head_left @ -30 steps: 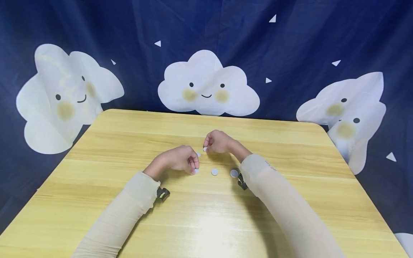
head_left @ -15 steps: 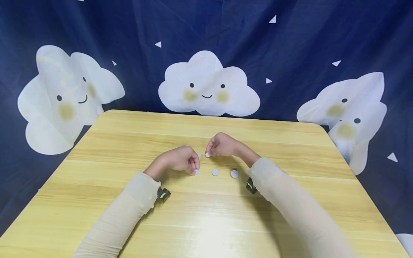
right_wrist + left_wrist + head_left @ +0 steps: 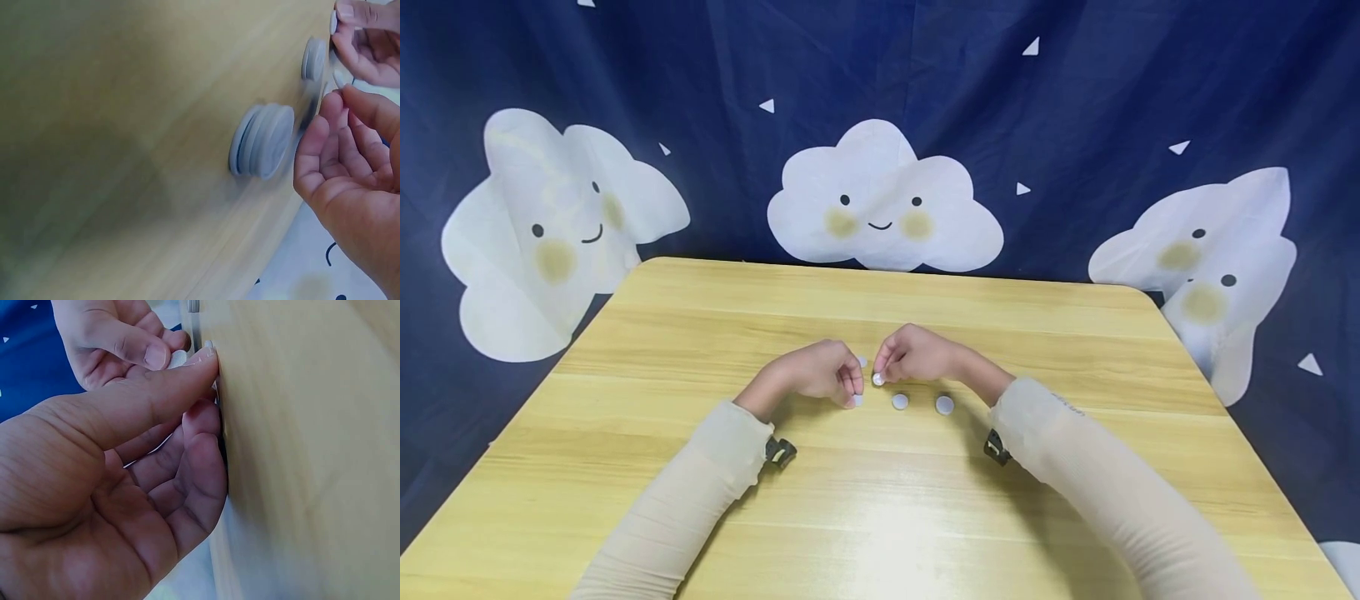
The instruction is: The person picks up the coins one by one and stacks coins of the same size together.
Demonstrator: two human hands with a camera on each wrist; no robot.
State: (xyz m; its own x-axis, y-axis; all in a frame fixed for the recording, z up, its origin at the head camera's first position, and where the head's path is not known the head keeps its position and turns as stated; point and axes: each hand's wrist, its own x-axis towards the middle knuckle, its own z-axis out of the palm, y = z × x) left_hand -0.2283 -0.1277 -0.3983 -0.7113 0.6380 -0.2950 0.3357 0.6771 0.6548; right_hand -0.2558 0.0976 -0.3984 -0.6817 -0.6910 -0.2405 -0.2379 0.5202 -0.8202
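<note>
My right hand (image 3: 917, 353) pinches a small white disc (image 3: 878, 379) between thumb and fingertips, a little above the table. In the left wrist view that disc (image 3: 179, 359) shows at the right thumb's tip. My left hand (image 3: 822, 371) rests at the tabletop with curled fingers. Its thumb and fingers pinch another white disc (image 3: 858, 401), seen edge-on as a thin disc (image 3: 333, 22) in the right wrist view. The two hands are close together, a narrow gap between them. Just beyond the left fingers lies one more white disc (image 3: 862, 361), partly hidden.
To the right of the left hand stand a short stack of white discs (image 3: 899, 402) and a taller stack (image 3: 944, 405). The taller stack (image 3: 267, 140) shows several layers in the right wrist view. A wooden table (image 3: 820, 517) lies beneath; a blue cloud-print curtain (image 3: 715, 75) hangs behind.
My right hand has come nearer along the table with its disc, down towards the front, and its forearm has swung right. My left hand stays where it was.
</note>
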